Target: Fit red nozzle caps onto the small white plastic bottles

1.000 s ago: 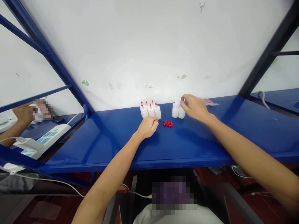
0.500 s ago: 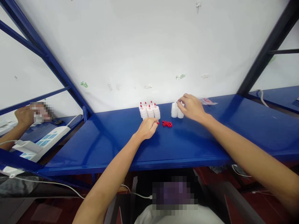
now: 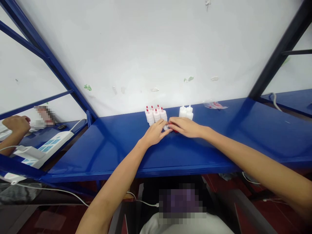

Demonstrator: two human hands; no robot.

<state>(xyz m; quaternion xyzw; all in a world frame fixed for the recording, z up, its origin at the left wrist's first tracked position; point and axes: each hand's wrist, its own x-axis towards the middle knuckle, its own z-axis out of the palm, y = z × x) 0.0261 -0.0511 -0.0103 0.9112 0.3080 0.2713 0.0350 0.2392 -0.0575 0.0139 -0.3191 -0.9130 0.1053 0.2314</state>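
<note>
My left hand (image 3: pixel 156 132) is closed round a small white bottle (image 3: pixel 166 127), just in front of a group of several white bottles with red tips (image 3: pixel 156 114). Against it, my right hand (image 3: pixel 185 127) has its fingers pinched at the bottle's tip, and what they hold is too small to make out. Partly hidden under the right fingers lie small red caps (image 3: pixel 175 130). Behind that hand stand several white bottles without red tips (image 3: pixel 186 112).
The blue table (image 3: pixel 117 146) runs along a white wall. A clear bag with red things (image 3: pixel 215 105) lies at the back right. At the left are a power strip (image 3: pixel 52 144), blue frame bars and another person's hand (image 3: pixel 18 125).
My right hand has moved left and down from the uncapped bottles to my left hand. A bottle now shows between my hands. The other person's hand has shifted left.
</note>
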